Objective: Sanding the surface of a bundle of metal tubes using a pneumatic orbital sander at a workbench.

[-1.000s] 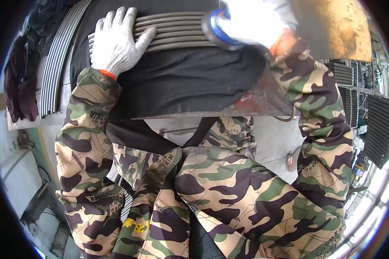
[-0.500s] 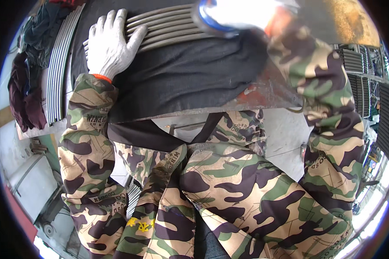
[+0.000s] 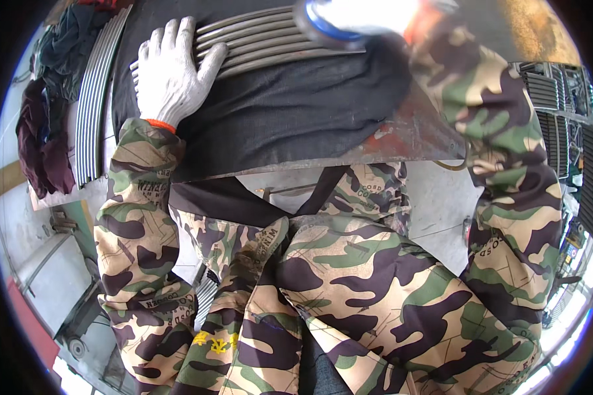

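Camouflage clothing (image 3: 375, 276) covers the person's lap nearest the camera, and matching sleeves lead up to both hands. Just beyond lies the bench (image 3: 418, 141), its near edge scuffed and marked with red, most of its top draped in rumpled black cloth (image 3: 277, 108). On that cloth rests a bundle of parallel grey metal rods (image 3: 263, 41), laid side by side and running left to right at a slight slant.

The left hand (image 3: 174, 82), in a white knit glove with an orange cuff, lies palm down across the rods' left end. Its fingers (image 3: 186, 36) are extended and slightly apart, the thumb spread out to the right; they press from above and grip nothing. The right hand (image 3: 383, 14), also white-gloved, is at a round, blue-rimmed thing (image 3: 329, 27) over the rods' right part. Glare and blur hide its fingers, so I cannot tell how far they close or whether they hold it.

Left of the cloth, a second row of shiny rods (image 3: 97, 108) lies lengthwise, with a heap of maroon and dark garments (image 3: 46, 148) beyond it. Farther off at the right, a metal rack (image 3: 560, 113) holds dark, ribbed-looking bars (image 3: 540, 91) stacked in tiers, their details too small to make out.
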The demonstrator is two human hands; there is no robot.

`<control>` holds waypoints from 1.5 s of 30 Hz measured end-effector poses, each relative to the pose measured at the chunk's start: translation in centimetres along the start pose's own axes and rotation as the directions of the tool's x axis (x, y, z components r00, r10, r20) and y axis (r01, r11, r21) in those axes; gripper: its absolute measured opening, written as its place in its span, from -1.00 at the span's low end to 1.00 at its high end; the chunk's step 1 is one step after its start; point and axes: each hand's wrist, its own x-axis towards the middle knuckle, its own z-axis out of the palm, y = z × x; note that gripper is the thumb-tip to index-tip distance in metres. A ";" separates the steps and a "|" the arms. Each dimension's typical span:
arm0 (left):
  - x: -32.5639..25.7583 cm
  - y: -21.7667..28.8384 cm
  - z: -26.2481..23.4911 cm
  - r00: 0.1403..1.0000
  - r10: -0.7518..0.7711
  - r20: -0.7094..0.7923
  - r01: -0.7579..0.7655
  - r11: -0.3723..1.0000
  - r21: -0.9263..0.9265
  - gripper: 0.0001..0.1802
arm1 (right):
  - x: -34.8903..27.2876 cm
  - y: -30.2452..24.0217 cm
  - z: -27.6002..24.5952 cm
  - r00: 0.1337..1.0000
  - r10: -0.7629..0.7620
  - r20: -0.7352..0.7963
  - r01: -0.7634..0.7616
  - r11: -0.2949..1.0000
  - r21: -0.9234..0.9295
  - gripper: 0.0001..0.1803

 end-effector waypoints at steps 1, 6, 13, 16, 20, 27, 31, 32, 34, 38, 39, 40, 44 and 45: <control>-0.2 -0.1 0.0 1.000 -0.015 0.026 0.016 0.999 -0.029 -0.23 | 0.8 0.4 -0.2 0.990 0.052 0.130 -0.052 0.999 -0.005 -0.72; -0.5 0.1 0.1 1.000 -0.012 0.018 0.012 1.000 0.000 -0.24 | -1.1 -2.5 -1.8 0.985 0.071 0.155 -0.079 0.996 0.044 -0.73; -0.7 0.5 0.3 0.997 -0.046 0.057 0.050 0.997 -0.058 -0.23 | -1.0 -1.8 -0.8 0.990 0.058 0.127 -0.069 0.994 0.090 -0.73; -0.4 0.3 0.3 0.998 -0.032 0.053 0.035 0.998 -0.051 -0.23 | -0.3 -0.6 -0.1 0.991 0.074 0.111 -0.081 0.995 0.061 -0.73; -1.7 -0.3 -0.6 0.992 -0.072 0.099 0.077 0.996 -0.040 -0.21 | 0.1 -2.1 0.3 0.996 0.015 0.093 -0.024 0.995 0.095 -0.74; -1.8 -0.2 -1.0 0.997 -0.045 0.060 0.046 0.999 -0.020 -0.23 | 0.8 -1.7 0.3 0.988 0.056 0.145 -0.065 0.996 0.057 -0.72; -0.8 1.6 1.2 0.999 -0.026 0.029 0.029 0.995 -0.092 -0.24 | -0.6 -1.5 -1.5 0.968 0.090 0.234 -0.108 0.992 0.067 -0.73; -1.7 -1.0 -2.1 0.999 -0.022 0.024 0.022 1.000 -0.001 -0.25 | 1.7 -2.7 -1.3 0.970 0.094 0.224 -0.122 0.986 0.116 -0.73; -0.2 1.4 0.9 1.000 -0.014 0.025 0.018 0.987 -0.161 -0.30 | -0.8 0.7 0.4 0.985 0.075 0.154 -0.076 0.997 -0.005 -0.74; -0.7 -0.6 -0.9 0.991 -0.077 0.106 0.091 0.987 -0.134 -0.34 | -0.1 -2.9 -0.9 0.990 -0.035 0.139 0.019 0.993 0.113 -0.74; -1.2 -1.2 -1.7 0.998 -0.061 0.026 0.062 0.996 -0.069 -0.34 | 1.0 -3.5 -0.9 0.995 -0.028 0.096 0.016 0.992 0.126 -0.74; -0.1 0.3 0.4 0.997 -0.009 -0.083 0.002 0.997 -0.079 -0.34 | 0.2 -2.0 -1.2 0.995 0.034 0.094 -0.041 0.996 0.076 -0.74; 0.0 0.3 0.7 0.999 -0.037 -0.013 0.036 0.997 -0.071 -0.33 | 0.3 -0.9 -0.2 0.993 0.058 0.107 -0.061 0.998 0.024 -0.73; -0.5 0.0 0.1 0.999 -0.046 0.003 0.046 0.998 -0.033 -0.32 | 0.5 -2.3 -0.8 0.992 0.022 0.128 -0.029 0.998 0.049 -0.72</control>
